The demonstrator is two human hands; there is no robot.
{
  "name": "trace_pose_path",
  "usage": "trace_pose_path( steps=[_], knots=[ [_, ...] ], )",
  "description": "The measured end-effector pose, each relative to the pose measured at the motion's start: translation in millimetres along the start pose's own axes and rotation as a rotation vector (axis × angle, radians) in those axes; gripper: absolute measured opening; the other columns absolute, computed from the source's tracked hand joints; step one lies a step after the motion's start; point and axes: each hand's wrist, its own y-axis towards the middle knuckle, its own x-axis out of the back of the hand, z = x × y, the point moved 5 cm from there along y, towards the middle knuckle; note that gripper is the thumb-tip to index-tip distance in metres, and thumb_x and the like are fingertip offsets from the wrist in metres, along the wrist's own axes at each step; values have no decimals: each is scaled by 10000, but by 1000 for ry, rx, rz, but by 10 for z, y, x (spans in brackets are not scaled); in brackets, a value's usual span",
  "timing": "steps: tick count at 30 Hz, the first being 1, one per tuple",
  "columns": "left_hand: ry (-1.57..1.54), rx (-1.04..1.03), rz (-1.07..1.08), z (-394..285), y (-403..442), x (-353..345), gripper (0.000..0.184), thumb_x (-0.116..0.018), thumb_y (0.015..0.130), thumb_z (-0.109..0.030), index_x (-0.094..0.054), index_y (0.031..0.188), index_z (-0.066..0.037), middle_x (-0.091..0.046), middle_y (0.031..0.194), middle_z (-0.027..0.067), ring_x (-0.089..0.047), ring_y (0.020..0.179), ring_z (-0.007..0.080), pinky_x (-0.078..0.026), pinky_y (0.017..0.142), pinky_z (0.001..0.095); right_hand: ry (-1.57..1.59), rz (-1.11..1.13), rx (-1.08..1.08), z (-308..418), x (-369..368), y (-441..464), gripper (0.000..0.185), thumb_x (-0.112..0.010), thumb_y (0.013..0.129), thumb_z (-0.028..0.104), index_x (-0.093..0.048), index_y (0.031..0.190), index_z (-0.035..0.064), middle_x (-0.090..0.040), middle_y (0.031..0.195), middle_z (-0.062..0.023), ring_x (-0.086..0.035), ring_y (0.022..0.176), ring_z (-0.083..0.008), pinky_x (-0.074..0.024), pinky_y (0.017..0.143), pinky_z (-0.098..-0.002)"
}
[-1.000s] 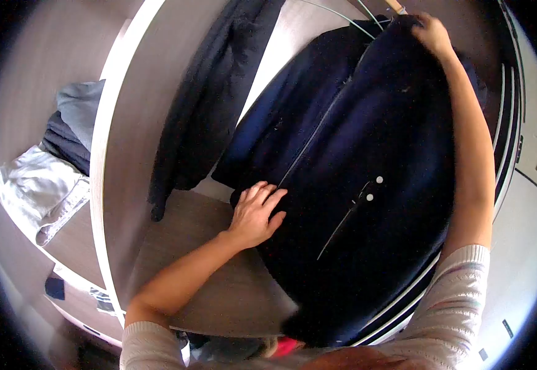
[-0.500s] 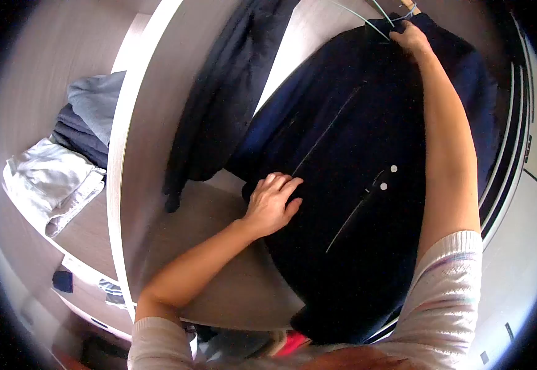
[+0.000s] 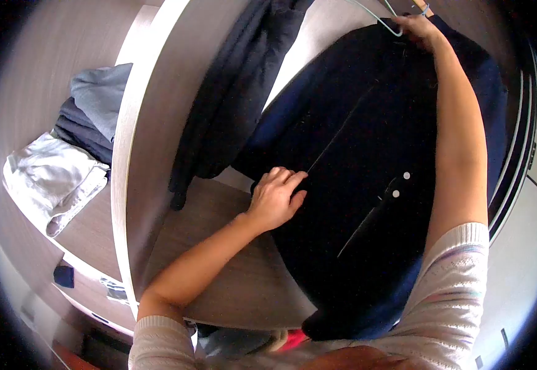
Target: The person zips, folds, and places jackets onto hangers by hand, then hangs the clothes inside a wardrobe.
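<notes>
A dark navy jacket [image 3: 342, 203] with zip lines and two white round buttons or dots hangs in front of me. My left hand [image 3: 278, 198] lies against its left side, fingers loosely bent and thumb apart. Up at the collar, my right hand [image 3: 420, 31] is closed on the jacket; its fingertips are blurred. A pale green wire hanger [image 3: 379, 20] reaches the collar beside those fingertips, its rounded end showing outside the cloth. Behind the hand, part of a wooden hanger [image 3: 423, 7] shows. Most of the right fingers' grip is hidden.
Dark trousers or a similar long garment [image 3: 231, 92] hang left of the jacket, beside an upright wardrobe panel [image 3: 151, 129]. On a left shelf lie folded white cloth [image 3: 52, 179] and grey clothes [image 3: 102, 92]. A sliding door track [image 3: 518, 142] runs along the right.
The jacket and my right hand have shifted slightly right in view. The wire hanger's rounded end now shows outside the collar. My left hand stays against the jacket.
</notes>
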Motion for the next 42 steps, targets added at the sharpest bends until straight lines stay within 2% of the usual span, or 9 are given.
trace_pose_path(
  steps=[2, 7, 16, 18, 22, 25, 31, 36, 42],
  knots=[
    [-3, 3, -15, 28, 18, 14, 352, -637, 747, -132, -542, 1072, -35, -558, 944, 136, -510, 908, 301, -433, 790, 383, 197, 78, 5, 314, -66, -246, 500, -598, 767, 475, -565, 1093, 97, -585, 852, -40, -410, 561, -129, -328, 477, -264],
    [-45, 0, 33, 1, 38, 26, 386, -624, 771, -167, -516, 1117, -35, -550, 1030, 148, -501, 956, 311, -426, 816, 393, 518, 235, 166, 1017, -223, -889, 775, -552, 788, 545, -308, 1346, 66, -407, 1325, -129, -435, 1165, -274, -367, 934, -466],
    [47, 115, 650, -136, -99, -237, 677, -619, 784, -318, -290, 1356, -169, -238, 1407, 159, -320, 1237, 375, -324, 994, 460, -422, 495, 378, 1072, -659, -1844, 716, -580, 814, 444, -335, 1310, -10, -373, 1336, -178, -375, 1220, -272, -306, 1014, -411],
    [76, 95, 727, -92, -172, -316, 703, -632, 772, -311, -279, 1363, -171, -232, 1412, 160, -310, 1247, 372, -316, 1000, 462, -744, 604, 347, 785, -1233, -2471, 815, -513, 708, 675, -419, 1296, 120, -442, 1290, -145, -394, 1206, -318, -260, 1002, -465],
    [86, 68, 820, 23, -257, -421, 711, -647, 742, -280, -298, 1354, -181, -272, 1391, 157, -333, 1239, 335, -337, 979, 455, -428, 1095, 430, 999, -1578, -3713, 682, -556, 772, 530, -403, 1300, 127, -436, 1294, -136, -350, 1237, -312, -213, 994, -546],
    [-27, -49, 759, 237, -331, -682, 716, -657, 727, -279, -312, 1346, -180, -288, 1381, 175, -349, 1229, 346, -351, 976, 429, -130, 456, 761, 1383, -970, -4094, 438, -647, 753, 312, -568, 1117, 81, -527, 1179, -127, -410, 1194, -303, -272, 978, -489],
    [-20, 16, 620, -12, -140, -367, 694, -637, 749, -340, -328, 1334, -134, -375, 1303, 235, -387, 1199, 370, -348, 983, 405, -52, -399, 244, 587, -18, -4883, 480, -674, 762, 112, -504, 1210, 77, -493, 1245, -104, -452, 1156, -204, -363, 951, -327],
    [83, 49, 671, -5, -227, -474, 733, -646, 739, -344, -292, 1352, -157, -314, 1363, 187, -378, 1216, 339, -353, 988, 413, 677, -231, -560, -184, -738, -5658, 805, -739, 715, 286, -305, 1339, 24, -471, 1199, -152, -473, 1064, -212, -410, 886, -289],
    [-325, 262, 503, -360, -336, -149, 324, -651, 767, -326, -637, 995, -96, -624, 940, 107, -597, 827, 217, -462, 758, 323, 1343, -17, -654, 95, -1355, -5882, 326, -669, 788, 150, -571, 1064, 6, -631, 987, -70, -581, 899, -132, -448, 848, -286]
  ],
)
